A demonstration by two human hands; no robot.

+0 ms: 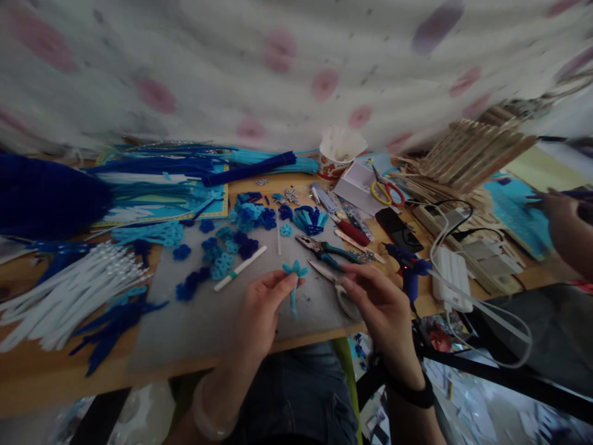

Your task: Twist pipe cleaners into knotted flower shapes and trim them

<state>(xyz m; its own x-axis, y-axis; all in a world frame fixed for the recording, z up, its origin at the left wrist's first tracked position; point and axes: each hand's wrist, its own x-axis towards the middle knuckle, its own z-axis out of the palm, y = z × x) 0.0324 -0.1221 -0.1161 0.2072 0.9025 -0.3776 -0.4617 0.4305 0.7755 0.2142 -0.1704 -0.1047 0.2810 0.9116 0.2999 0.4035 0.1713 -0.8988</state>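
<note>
Between the thumb and fingers of my left hand (266, 309) is a light-blue pipe-cleaner flower (295, 269), its stem hanging down over the grey mat (185, 334). My right hand (380, 300) is to the right, beside the white-handled scissors (345, 301); its thumb and fingers are close together near the scissors, and whether they grip them is unclear. Pliers with teal handles (328, 249) lie just beyond. Blue fuzzy flowers (222, 262) are piled left of my hands, next to a white marker (239, 268).
White stems (78, 296) and blue bundles (157, 179) cover the left side. A paper cup (334, 162) and yellow-red scissors (386, 190) stand behind. On the right are a blue glue gun (410, 272), phone (398, 228), power strip (451, 279), wooden sticks (477, 151) and another person's hand (563, 213).
</note>
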